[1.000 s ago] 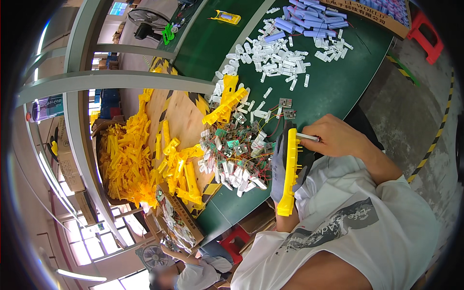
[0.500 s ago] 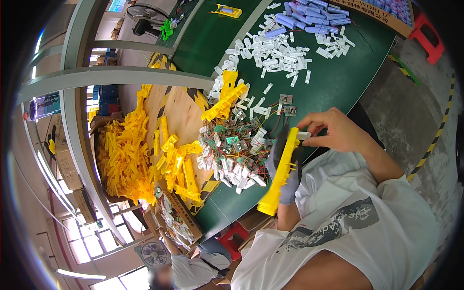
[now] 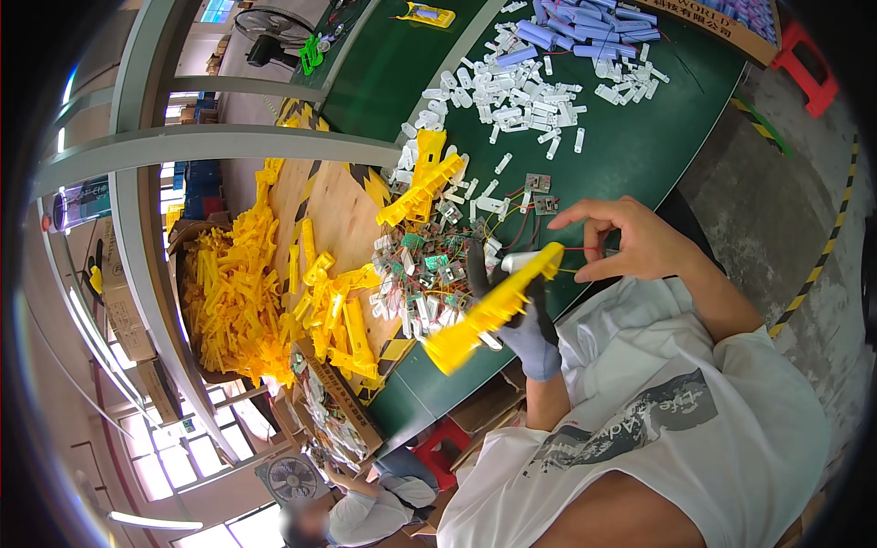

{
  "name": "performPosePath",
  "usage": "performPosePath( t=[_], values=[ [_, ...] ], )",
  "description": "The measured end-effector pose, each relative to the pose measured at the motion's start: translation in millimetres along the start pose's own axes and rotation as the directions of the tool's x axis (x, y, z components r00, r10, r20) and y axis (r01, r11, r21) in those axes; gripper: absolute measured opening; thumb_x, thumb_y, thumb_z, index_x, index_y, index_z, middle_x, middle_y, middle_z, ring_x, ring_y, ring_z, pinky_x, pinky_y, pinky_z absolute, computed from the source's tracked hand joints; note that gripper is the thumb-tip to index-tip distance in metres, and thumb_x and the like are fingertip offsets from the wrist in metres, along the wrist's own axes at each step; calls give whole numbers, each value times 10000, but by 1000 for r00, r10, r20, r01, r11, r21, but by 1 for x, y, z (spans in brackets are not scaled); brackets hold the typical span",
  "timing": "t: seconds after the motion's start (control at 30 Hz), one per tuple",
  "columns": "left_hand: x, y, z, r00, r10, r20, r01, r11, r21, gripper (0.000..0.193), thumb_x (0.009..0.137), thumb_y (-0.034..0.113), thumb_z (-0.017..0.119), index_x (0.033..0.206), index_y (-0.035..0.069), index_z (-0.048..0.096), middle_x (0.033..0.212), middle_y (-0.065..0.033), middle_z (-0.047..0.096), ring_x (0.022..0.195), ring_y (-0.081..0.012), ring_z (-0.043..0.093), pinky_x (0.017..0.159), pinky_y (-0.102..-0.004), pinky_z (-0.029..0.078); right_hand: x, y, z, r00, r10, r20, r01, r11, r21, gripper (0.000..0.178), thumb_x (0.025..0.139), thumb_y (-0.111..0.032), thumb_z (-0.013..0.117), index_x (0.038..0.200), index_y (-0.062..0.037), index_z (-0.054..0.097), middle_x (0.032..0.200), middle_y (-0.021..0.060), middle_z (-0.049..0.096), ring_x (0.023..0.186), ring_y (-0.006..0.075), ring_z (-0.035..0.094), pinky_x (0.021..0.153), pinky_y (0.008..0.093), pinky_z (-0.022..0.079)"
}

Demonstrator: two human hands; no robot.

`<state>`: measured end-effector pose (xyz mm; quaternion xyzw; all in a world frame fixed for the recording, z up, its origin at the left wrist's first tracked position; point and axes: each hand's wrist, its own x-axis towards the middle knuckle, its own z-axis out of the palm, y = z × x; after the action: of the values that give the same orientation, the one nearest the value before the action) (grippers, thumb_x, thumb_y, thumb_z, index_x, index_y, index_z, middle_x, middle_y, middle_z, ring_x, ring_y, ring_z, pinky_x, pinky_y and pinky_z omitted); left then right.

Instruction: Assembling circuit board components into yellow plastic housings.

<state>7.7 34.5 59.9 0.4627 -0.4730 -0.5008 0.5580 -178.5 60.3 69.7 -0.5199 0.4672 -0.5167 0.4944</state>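
Note:
My left hand (image 3: 532,340), in a grey and black glove, grips a long yellow plastic shell (image 3: 489,315) tilted across the palm. A white plastic piece (image 3: 519,261) sits against the shell's far side, next to the glove's fingers. From the shell's upper end, a thin red wire and a yellow wire run to my bare right hand (image 3: 639,245). Its thumb and a bent finger are closed about the wire ends, while the index finger stretches out. Beside the glove lies a heap of small circuit boards (image 3: 429,265) with wires and white parts.
Loose white plastic parts (image 3: 534,105) and purple cylindrical cells (image 3: 585,32) cover the table's far side. Yellow shells (image 3: 343,320) lie on a wooden board, beside a full box of yellow parts (image 3: 233,292). A metal frame bar (image 3: 256,144) crosses the left. Another person (image 3: 384,511) works at lower left.
The yellow shell has tilted flatter and swung left with my left hand. My right fingers have let go of the small white part, and wires now stretch between them and the shell.

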Motion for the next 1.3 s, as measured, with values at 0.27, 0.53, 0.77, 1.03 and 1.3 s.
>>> performPosePath(
  t=[0.27, 0.53, 0.77, 1.03, 1.3],
  values=[
    [31, 19, 0, 951, 248, -185, -241, 969, 61, 270, 910, 112, 629, 1106, -17, 495, 996, -89, 588, 860, -158, 585, 757, -316, 509, -1, 15, -6, 986, -156, 61, 151, 985, 84, 445, 799, -141, 721, 1210, -45, 579, 736, 29, 645, 719, 87, 596, 756, 264, 476],
    [36, 22, 0, 945, 253, -210, -270, 961, -57, 299, 908, 101, 636, 1147, -50, 540, 1074, -128, 611, 925, -176, 595, 794, -313, 506, 4, 38, -11, 991, -132, 32, 78, 747, 660, 363, 818, -67, 611, 1164, 32, 564, 1062, 107, 616, 929, 162, 616, 818, 291, 505],
    [32, 14, -7, 955, 227, -192, -225, 974, 32, 314, 904, 84, 632, 1169, -27, 507, 1099, -130, 592, 928, -194, 599, 813, -334, 507, 3, 37, -11, 984, -165, -71, 172, 743, 647, 312, 815, -69, 631, 1111, 22, 587, 1076, 102, 616, 962, 187, 628, 883, 346, 528],
    [23, 14, -12, 969, -217, 122, 230, 966, -115, 606, 787, -122, 569, 1349, 5, 383, 1147, -117, 575, 1025, -208, 585, 872, -326, 492, 8, 37, -9, 943, 45, -329, 137, 850, 508, 205, 938, -115, 576, 1090, 19, 607, 939, 41, 659, 826, 74, 614, 755, 257, 526],
    [4, -12, -1, 718, -455, 527, 544, 839, -17, 723, 802, -52, 573, 1444, 78, 267, 1131, -95, 551, 960, -207, 609, 819, -340, 531, 7, 25, 11, 904, 32, -427, 103, 951, 290, 130, 943, -116, 583, 944, 11, 611, 857, 27, 642, 755, 59, 590, 673, 229, 491]
  ],
)
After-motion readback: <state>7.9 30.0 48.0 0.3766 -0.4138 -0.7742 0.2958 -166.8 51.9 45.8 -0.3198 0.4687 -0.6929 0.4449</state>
